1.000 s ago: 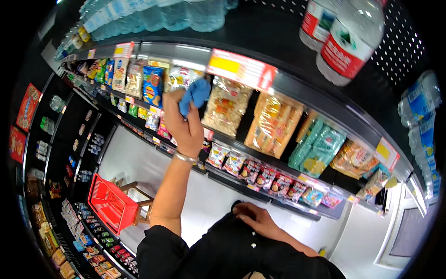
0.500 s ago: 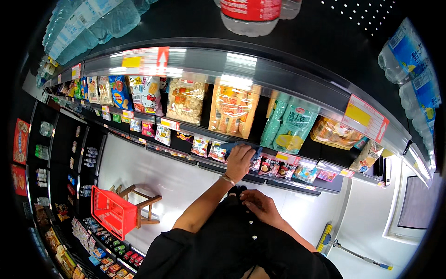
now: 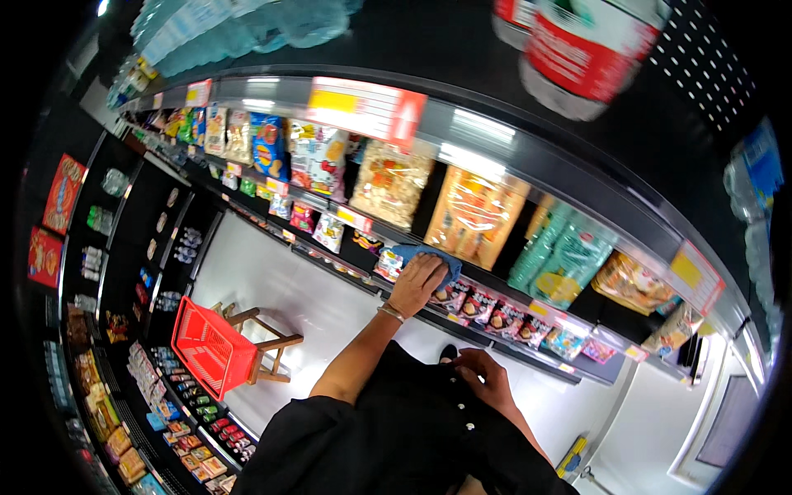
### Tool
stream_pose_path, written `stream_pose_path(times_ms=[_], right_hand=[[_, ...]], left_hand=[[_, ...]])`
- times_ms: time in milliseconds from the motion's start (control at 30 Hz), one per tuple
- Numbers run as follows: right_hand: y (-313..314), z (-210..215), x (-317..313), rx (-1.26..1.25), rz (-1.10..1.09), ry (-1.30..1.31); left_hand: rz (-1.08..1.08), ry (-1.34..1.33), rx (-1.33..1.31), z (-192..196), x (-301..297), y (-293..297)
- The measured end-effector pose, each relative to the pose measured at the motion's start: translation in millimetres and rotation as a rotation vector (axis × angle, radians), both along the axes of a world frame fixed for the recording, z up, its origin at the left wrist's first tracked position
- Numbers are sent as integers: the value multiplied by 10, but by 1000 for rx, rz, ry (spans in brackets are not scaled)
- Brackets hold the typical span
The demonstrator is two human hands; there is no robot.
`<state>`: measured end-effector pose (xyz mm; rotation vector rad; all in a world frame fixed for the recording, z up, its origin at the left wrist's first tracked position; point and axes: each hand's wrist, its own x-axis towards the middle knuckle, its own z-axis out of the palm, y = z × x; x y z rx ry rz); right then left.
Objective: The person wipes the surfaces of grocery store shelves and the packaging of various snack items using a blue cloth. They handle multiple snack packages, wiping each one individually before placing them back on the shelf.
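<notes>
My left hand [image 3: 419,280] is closed over a blue cloth [image 3: 445,262], pressing it along the front edge of the shelf. Just above the cloth stands an orange-brown snack bag [image 3: 477,216], with a clear bag of pale round snacks [image 3: 392,183] to its left. Small snack packs [image 3: 477,304] line the lower shelf right beside the hand, and one white pack [image 3: 388,264] shows at its left. My right hand [image 3: 485,379] hangs in front of my black shirt, fingers curled, with nothing visible in it; it touches no shelf.
Bottles with red labels [image 3: 582,58] stand on the upper shelf above my hands. Green bags [image 3: 569,260] are further right. A red basket [image 3: 213,346] rests by a wooden stool [image 3: 268,342] on the floor at left. More stocked shelves line the left side.
My left hand has slid the blue cloth leftward along the shelf edge, past the orange-brown bag's lower corner. The whole view has turned and shifted. My right hand remains near my body.
</notes>
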<state>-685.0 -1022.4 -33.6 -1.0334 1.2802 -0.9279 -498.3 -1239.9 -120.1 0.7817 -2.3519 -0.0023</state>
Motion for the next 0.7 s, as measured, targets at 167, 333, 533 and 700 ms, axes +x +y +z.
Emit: stream_pose_path(times_ms=[167,333,533,700], right_hand=[[-370,-17,403,-20,37,66],[-936,-251,1148,-51,80,98],[-1695,-190,2283,-48,111,80],[-2068,-113,3034,-56,185,150]], left_hand=[[47,-6,-25,-28,647,-445],[18,61,-76,-86,1376,-990],[-71,23,-50,0,2299,-1643],[21,151,16,-1,2947,-2000]])
